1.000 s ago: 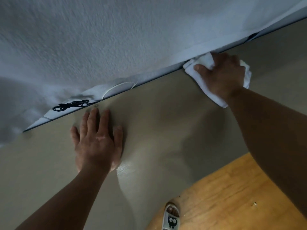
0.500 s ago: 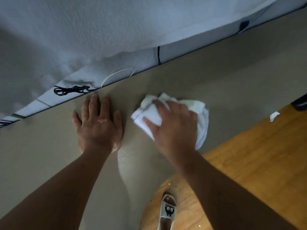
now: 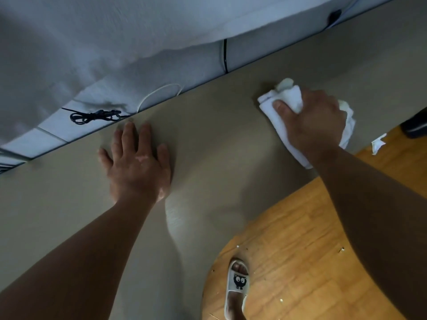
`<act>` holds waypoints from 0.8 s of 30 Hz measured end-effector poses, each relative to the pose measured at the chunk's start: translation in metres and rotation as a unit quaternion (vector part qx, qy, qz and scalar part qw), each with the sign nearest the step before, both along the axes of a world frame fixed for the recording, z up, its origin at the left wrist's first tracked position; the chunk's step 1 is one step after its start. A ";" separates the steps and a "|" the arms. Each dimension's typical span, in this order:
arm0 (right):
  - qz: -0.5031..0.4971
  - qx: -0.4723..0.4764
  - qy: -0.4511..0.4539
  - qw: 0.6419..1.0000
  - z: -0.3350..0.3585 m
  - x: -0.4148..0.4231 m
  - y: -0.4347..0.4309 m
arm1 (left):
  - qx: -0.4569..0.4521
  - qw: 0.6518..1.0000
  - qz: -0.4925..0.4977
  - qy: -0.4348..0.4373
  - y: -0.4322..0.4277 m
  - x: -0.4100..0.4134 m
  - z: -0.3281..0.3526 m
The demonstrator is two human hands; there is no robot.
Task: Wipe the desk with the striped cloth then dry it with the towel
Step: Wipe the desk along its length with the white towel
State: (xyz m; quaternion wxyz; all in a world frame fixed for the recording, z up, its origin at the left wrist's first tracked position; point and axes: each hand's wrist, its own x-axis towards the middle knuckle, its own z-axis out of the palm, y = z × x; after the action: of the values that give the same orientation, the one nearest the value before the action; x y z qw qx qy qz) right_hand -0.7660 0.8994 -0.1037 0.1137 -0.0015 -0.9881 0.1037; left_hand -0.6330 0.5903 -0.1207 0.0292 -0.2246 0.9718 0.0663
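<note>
right hand [image 3: 316,128] slid rightward, towel [image 3: 288,98] carried along

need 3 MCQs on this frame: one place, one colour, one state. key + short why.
1. Where on the desk is the cloth?
A) under the left hand
B) to the right of the left hand
C) to the left of the left hand

2. What colour is the cloth?
A) white
B) red
C) black

3. What is the right hand doing?
A) lying flat and open on bare desk
B) hanging clear of the cloth
C) gripping the bunched cloth against the desk

Key:
1 B, since the left hand lies flat on bare desk and the cloth sits apart on its right.
2 A, since every visible fold is plain white.
3 C, since the hand is curled over the bunch with the thumb pressed into it.
</note>
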 end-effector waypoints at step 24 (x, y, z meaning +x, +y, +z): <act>0.146 -0.032 0.004 0.989 -0.010 0.119 -0.029 | 0.010 1.000 -0.023 0.008 0.006 -0.005 0.002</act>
State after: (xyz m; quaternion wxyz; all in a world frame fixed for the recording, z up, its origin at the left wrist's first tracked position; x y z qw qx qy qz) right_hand -0.6473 0.8706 -0.1137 0.1015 0.1395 -0.9733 0.1512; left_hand -0.6384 0.5966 -0.1187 0.0251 -0.2017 0.9761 0.0775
